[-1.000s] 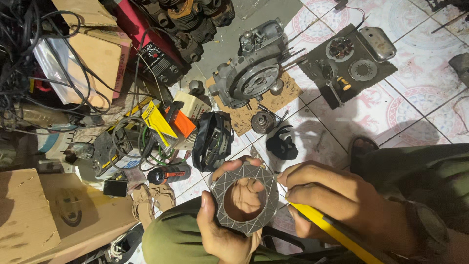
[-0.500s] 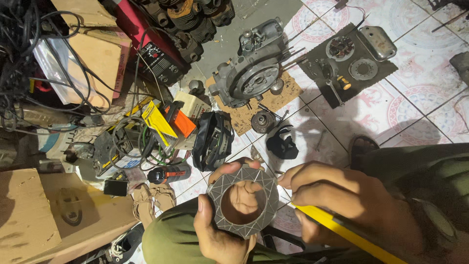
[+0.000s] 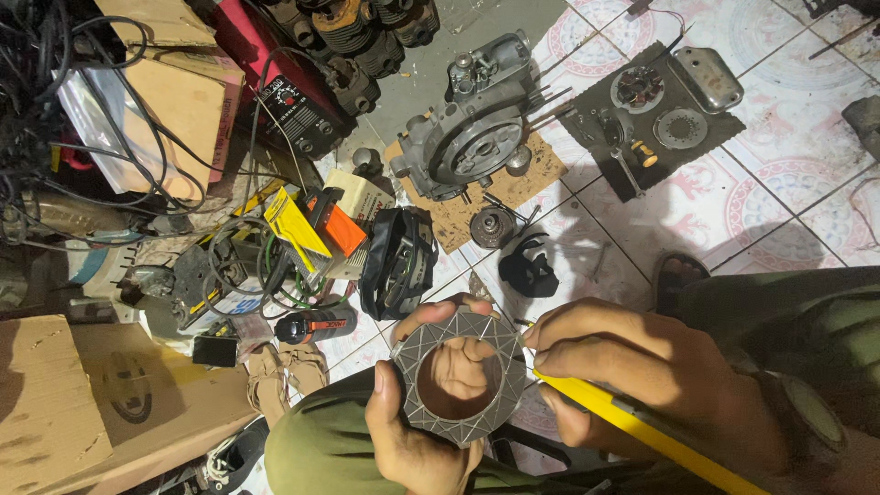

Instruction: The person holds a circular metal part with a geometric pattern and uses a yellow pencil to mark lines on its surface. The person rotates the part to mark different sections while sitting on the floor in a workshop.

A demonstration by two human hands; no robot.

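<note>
Your left hand (image 3: 417,431) is curled around a flat grey ring (image 3: 460,376) with a big hole in it. You hold it by its edge, just above your green knee (image 3: 321,449). Your right hand (image 3: 642,376) is closed tight on a yellow tool (image 3: 642,431), and the tool's tip touches the ring's right side. A little farther away, a black bag (image 3: 399,261) and a small black part (image 3: 529,271) lie on the tile floor (image 3: 733,211). Farther still, a grey engine case (image 3: 467,137) sits on a piece of brown board (image 3: 541,179).
</note>
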